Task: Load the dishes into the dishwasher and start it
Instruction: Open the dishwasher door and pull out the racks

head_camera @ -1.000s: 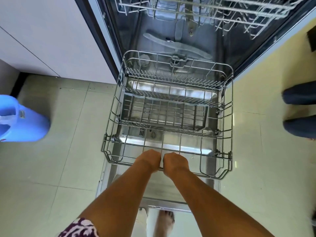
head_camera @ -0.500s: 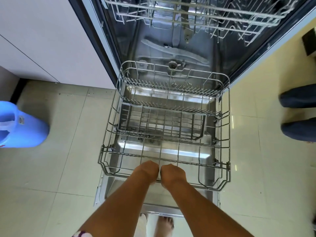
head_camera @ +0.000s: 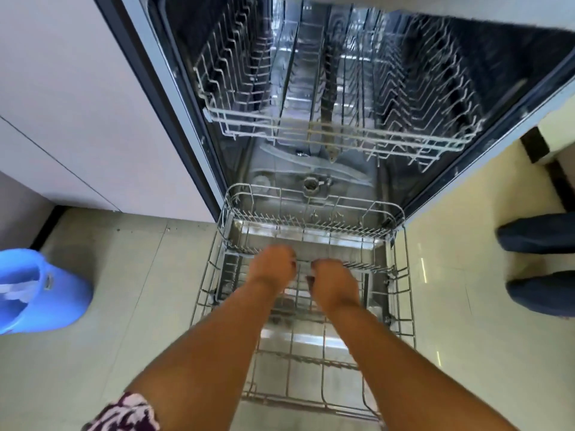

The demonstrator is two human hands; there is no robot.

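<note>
The dishwasher (head_camera: 193,126) stands open, and I see no dishes in it. Its empty lower wire rack (head_camera: 401,275) is pulled out over the lowered door (head_camera: 298,339). The empty upper rack (head_camera: 311,132) sits inside the tub, above the spray arm (head_camera: 339,171). My left hand (head_camera: 273,265) and my right hand (head_camera: 334,284) hover side by side over the middle of the lower rack, well back from its front rim. Both have their fingers curled in, and I see nothing in either. Motion blurs both hands.
A blue plastic bucket (head_camera: 46,290) stands on the tiled floor at the left. White cabinet fronts (head_camera: 77,104) flank the dishwasher's left side. Another person's two dark shoes (head_camera: 538,234) are on the floor to the right of the door.
Both hands have let go of the lower rack's front rim and moved away over its middle. The rack slid further out, and my view tilted up to show the upper rack.
</note>
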